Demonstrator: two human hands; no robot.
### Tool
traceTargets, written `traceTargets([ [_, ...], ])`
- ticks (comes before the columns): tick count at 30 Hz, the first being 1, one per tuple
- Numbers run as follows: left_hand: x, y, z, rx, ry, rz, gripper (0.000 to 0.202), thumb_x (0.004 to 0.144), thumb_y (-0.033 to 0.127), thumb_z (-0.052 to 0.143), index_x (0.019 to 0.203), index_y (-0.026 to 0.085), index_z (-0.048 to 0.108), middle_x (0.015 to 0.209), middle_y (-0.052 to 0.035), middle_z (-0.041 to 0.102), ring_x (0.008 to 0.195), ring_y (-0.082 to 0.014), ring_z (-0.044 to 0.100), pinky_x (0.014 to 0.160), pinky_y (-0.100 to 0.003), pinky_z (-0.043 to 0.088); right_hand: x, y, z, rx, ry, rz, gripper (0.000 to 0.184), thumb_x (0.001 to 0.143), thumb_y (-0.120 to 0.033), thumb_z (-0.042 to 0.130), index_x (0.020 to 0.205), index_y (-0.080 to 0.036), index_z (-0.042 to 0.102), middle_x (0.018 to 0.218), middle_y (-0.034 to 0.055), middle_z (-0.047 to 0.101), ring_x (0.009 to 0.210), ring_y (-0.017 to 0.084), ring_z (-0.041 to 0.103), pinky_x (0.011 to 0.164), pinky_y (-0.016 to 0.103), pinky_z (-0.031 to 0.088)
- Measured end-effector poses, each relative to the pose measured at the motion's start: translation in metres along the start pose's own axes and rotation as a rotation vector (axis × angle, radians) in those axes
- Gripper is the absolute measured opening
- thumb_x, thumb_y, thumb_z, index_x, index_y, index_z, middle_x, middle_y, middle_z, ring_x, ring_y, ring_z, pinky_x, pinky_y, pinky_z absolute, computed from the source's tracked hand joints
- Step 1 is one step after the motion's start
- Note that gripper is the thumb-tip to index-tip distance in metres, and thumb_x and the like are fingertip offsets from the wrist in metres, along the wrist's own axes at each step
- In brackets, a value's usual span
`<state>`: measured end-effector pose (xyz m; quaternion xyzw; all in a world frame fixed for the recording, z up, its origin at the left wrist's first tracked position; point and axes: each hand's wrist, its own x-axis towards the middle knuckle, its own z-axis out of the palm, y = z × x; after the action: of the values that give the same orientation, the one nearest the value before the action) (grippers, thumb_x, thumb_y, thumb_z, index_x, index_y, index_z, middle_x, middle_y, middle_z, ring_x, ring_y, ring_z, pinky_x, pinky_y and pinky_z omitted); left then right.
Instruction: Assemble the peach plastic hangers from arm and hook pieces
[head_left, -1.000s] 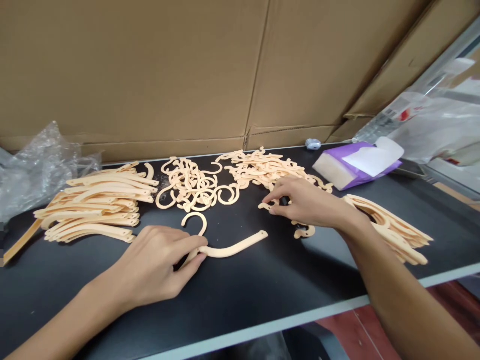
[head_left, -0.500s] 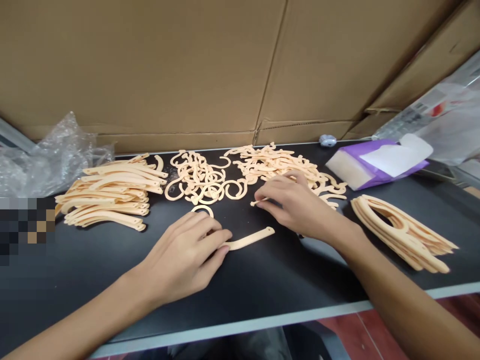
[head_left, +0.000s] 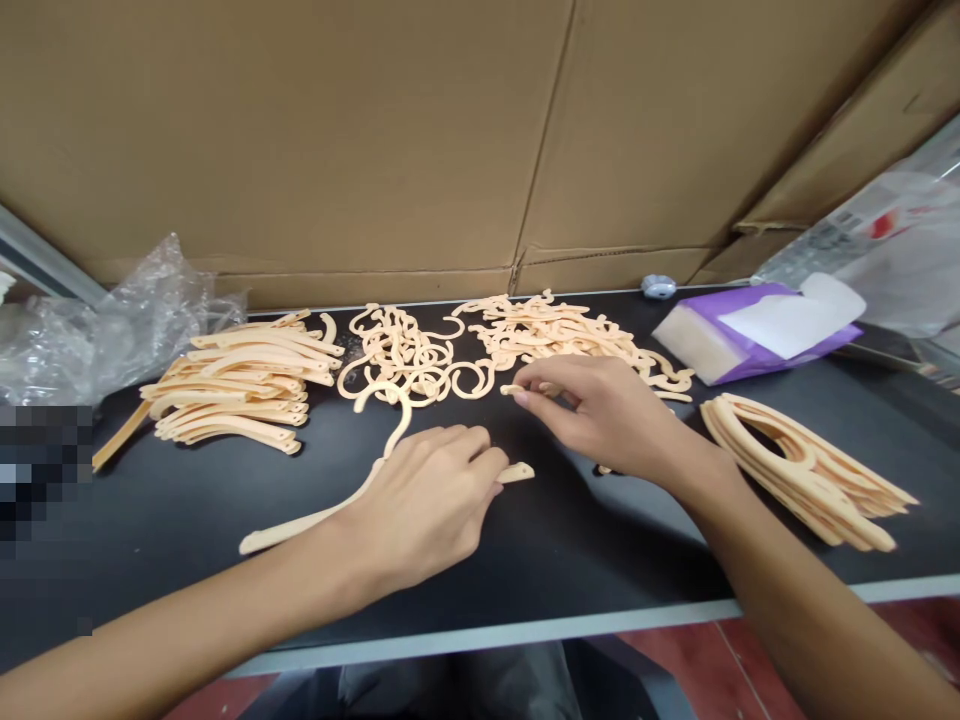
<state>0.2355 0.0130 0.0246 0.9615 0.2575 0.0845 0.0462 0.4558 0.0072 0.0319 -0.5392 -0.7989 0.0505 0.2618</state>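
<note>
My left hand [head_left: 431, 500] is closed on a cream plastic clothes hanger [head_left: 300, 525] low over the black table. The hanger's hook [head_left: 405, 410] curls up behind my knuckles, one arm stretches out to the left, and a short end pokes out right of my fingertips. My palm covers its middle. Beyond that end, my right hand [head_left: 600, 405] pinches a small cream plastic piece [head_left: 511, 390], mostly hidden by the fingers. Behind my hands lie a pile of loose hooks [head_left: 405, 350] and a heap of small cream pieces [head_left: 555, 325].
Curved hanger arms [head_left: 240, 370] are stacked at the left, beside crumpled clear plastic [head_left: 112, 330]. On the right are stacked hangers [head_left: 795, 470] and a purple tissue pack [head_left: 750, 330]. Cardboard [head_left: 360, 140] stands behind the black table [head_left: 585, 560].
My left hand has shifted right along the hanger, and its hook and left arm now show more. My right hand stays nearly in place, still pinching a small piece.
</note>
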Motion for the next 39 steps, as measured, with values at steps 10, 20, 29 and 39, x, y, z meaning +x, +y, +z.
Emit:
traceTargets([
  [10,-0.018,-0.030,-0.002,0.166,0.141,0.024,0.022,0.094,0.013,0.048,0.091,0.017,0.069,0.077,-0.0029,0.064,0.068,-0.0200,0.060,0.063,-0.035,0.045,0.000,-0.019,0.009,0.251,-0.226,0.066,0.016,0.090,-0.021,0.060,0.087,-0.019,0.076,0.074,0.0000,0.073,0.065,0.012,0.060,0.061,0.025,0.039],
  [20,-0.024,-0.027,0.010,0.107,0.172,-0.007,0.018,0.091,0.008,0.049,0.091,0.014,0.065,0.093,-0.0081,0.064,0.083,-0.0217,0.057,0.072,-0.036,0.049,-0.003,-0.026,0.017,0.262,-0.364,0.007,0.019,0.092,-0.018,0.057,0.086,-0.019,0.075,0.081,0.0021,0.071,0.072,0.014,0.060,0.066,0.027,0.040],
  [29,-0.029,-0.017,0.017,0.053,0.185,-0.024,0.018,0.089,0.005,0.049,0.092,0.014,0.064,0.085,-0.0054,0.061,0.077,-0.0218,0.057,0.066,-0.036,0.049,-0.003,-0.024,0.014,0.258,-0.371,0.022,0.016,0.090,-0.019,0.060,0.083,-0.019,0.075,0.079,0.0011,0.072,0.072,0.014,0.060,0.066,0.026,0.039],
  [39,-0.029,-0.018,0.021,0.043,0.228,0.015,0.020,0.088,0.004,0.049,0.092,0.014,0.065,0.084,-0.0061,0.064,0.077,-0.0210,0.056,0.067,-0.035,0.050,-0.001,-0.023,0.017,0.309,-0.404,0.022,0.020,0.092,-0.022,0.059,0.081,-0.018,0.076,0.076,0.0017,0.072,0.067,0.012,0.059,0.063,0.025,0.039],
])
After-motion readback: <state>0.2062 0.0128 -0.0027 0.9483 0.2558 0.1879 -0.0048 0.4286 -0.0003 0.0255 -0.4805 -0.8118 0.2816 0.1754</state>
